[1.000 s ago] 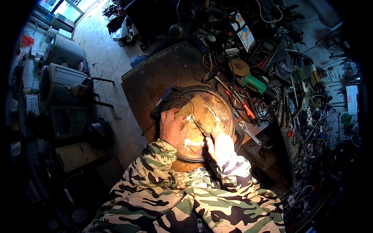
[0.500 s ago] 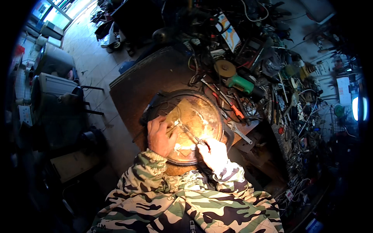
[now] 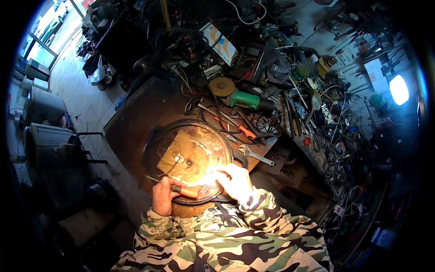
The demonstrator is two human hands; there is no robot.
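A round, dark-rimmed metal pan-like appliance part lies in front of me, its worn inside lit brightly. On it is a square brownish sheet, with thin wires running over to a small fitting near the middle. My left hand, at the near left rim, is closed around a screwdriver; its orange and black handle points right and its thin shaft sticks out to the left. At the near right rim is my right hand, fingers drawn together; glare hides what is between them.
Beyond the pan, on the dark brown board, lie a green angle grinder, an orange-handled screwdriver and an adjustable wrench. A multimeter and a white box stand farther back. Tangled tools and wires pile up at right.
My left hand has come back from the fitting to the near left rim and now holds the screwdriver. The tool my right hand held over the pan no longer shows there. The view has shifted.
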